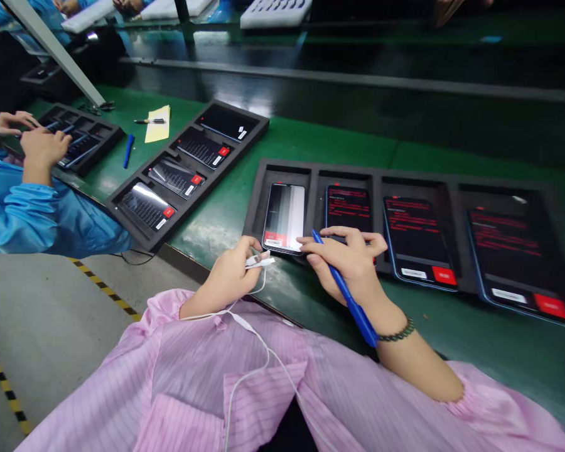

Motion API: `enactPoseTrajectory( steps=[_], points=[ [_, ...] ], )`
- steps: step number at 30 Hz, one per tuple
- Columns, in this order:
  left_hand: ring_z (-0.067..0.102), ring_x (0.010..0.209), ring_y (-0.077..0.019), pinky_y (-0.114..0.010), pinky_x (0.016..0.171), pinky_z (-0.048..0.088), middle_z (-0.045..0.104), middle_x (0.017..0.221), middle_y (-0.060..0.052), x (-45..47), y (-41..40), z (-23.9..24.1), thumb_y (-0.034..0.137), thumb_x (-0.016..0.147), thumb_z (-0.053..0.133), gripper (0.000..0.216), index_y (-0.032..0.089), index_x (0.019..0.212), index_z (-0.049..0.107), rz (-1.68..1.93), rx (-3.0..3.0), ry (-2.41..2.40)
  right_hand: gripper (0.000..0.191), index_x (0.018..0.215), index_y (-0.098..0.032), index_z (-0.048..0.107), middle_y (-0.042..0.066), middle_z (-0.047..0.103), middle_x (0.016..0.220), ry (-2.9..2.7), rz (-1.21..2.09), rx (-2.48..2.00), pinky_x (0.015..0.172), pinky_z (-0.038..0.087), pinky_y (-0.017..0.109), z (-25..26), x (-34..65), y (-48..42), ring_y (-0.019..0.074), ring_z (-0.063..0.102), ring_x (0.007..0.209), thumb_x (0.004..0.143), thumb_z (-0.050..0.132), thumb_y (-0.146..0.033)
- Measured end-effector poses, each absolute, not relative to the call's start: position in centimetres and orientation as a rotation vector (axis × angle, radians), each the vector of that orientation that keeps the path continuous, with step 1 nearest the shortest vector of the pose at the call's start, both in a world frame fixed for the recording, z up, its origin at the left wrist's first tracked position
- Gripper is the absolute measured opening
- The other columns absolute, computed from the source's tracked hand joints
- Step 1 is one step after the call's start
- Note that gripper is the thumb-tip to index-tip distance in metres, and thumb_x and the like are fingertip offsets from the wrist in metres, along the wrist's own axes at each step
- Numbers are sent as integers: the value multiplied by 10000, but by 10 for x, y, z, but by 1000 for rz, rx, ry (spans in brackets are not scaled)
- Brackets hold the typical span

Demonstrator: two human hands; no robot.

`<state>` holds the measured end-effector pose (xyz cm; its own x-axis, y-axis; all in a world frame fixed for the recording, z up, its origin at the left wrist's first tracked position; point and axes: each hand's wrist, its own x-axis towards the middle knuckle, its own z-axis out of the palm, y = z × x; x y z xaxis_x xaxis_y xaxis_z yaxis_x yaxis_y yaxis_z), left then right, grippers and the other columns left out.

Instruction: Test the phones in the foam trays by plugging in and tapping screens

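My left hand (226, 276) pinches the white cable plugs (261, 261) just in front of the tray; their white cord (250, 328) trails over the pink striped smock. A blue pen (353, 307) lies slantwise in my right hand (355, 263), its cap end toward the wrist. Fingertips of that hand touch the lower right of a smartphone (283, 210) whose screen shows grey bands and a red block. This phone is leftmost in a black foam tray (254, 207). Beside it, the second phone (348, 206) is partly covered by my right hand. The third phone (417, 232) and fourth phone (508, 251) show red text.
At the left, another foam tray (195, 182) holds several phones. A second blue pen (129, 150) and a yellow note (158, 124) with a dark pen lie on the green bench (301, 138). A co-worker's hands (40, 144) are over a tray at the far left.
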<state>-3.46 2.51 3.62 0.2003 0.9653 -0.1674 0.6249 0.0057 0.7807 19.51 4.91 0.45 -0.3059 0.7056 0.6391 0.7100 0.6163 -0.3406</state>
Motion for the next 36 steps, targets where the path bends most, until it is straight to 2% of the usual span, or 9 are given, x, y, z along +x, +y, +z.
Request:
enactPoseTrajectory(
  steps=[4, 10, 14, 19, 23, 25, 28, 32, 36],
  points=[
    [719, 855, -261, -307, 724, 468, 764, 929, -78, -22, 28, 40, 285, 946, 535, 172, 201, 1016, 668, 244, 1843, 1656, 214, 823, -268, 698, -6, 738, 785, -2101, -50, -1067, 886, 280, 458, 0, 194, 47, 243, 610, 960, 978, 594, -374],
    [736, 882, -288, -314, 731, 491, 769, 930, -113, -12, 33, 46, 302, 989, 507, 222, 175, 1053, 678, 47, 1984, 1724, 190, 868, -261, 689, 0, 762, 890, -2122, -40, -1144, 889, 269, 442, -3, 191, 48, 250, 590, 998, 958, 648, -423],
    [725, 897, -292, -319, 741, 479, 762, 961, -127, -12, 34, 44, 239, 959, 517, 200, 162, 1068, 667, 6, 2049, 1720, 134, 884, -237, 653, -4, 775, 961, -2094, -119, -1114, 879, 263, 426, 0, 189, 49, 236, 593, 964, 973, 644, -338],
    [619, 709, -189, -270, 671, 421, 658, 733, -37, -20, 36, 32, 216, 916, 499, 180, 179, 777, 606, 319, 1870, 1649, 146, 852, -221, 613, -22, 771, 958, -2062, -224, -1107, 878, 244, 433, 3, 181, 52, 237, 584, 975, 964, 656, -304],
    [459, 551, -119, -230, 561, 356, 494, 589, 32, -21, 33, 30, 364, 915, 515, 279, 180, 709, 552, 541, 1444, 1328, 81, 915, -232, 636, -2, 764, 956, -2052, -278, -1281, 910, 217, 456, 11, 175, 66, 271, 563, 1031, 961, 647, -298],
    [437, 527, -104, -223, 550, 354, 485, 583, 45, -14, 30, 33, 406, 903, 560, 273, 172, 765, 576, 544, 1315, 1144, 123, 927, -231, 641, 30, 748, 938, -2001, -239, -1401, 928, 217, 475, 22, 179, 77, 293, 547, 1050, 970, 621, -344],
    [462, 531, -97, -220, 584, 377, 516, 579, 48, 8, 28, 37, 330, 910, 588, 200, 160, 807, 608, 464, 1279, 999, 282, 902, -215, 626, 84, 695, 905, -1888, -127, -1550, 945, 240, 516, 42, 202, 97, 314, 534, 1038, 999, 533, -463],
    [476, 519, -103, -225, 588, 374, 512, 521, 57, 44, 34, 35, 247, 946, 537, 223, 153, 763, 624, 387, 1364, 1063, 431, 889, -210, 609, 85, 580, 739, -1900, 25, -1739, 938, 272, 573, 46, 248, 134, 330, 528, 960, 1021, 385, -553],
    [492, 494, -118, -241, 580, 377, 519, 504, 59, 67, 39, 27, 280, 965, 515, 272, 159, 744, 619, 396, 1441, 1184, 481, 931, -207, 606, 91, 580, 748, -2025, 147, -1778, 941, 284, 615, 29, 276, 169, 353, 528, 962, 992, 368, -620]
  ],
)
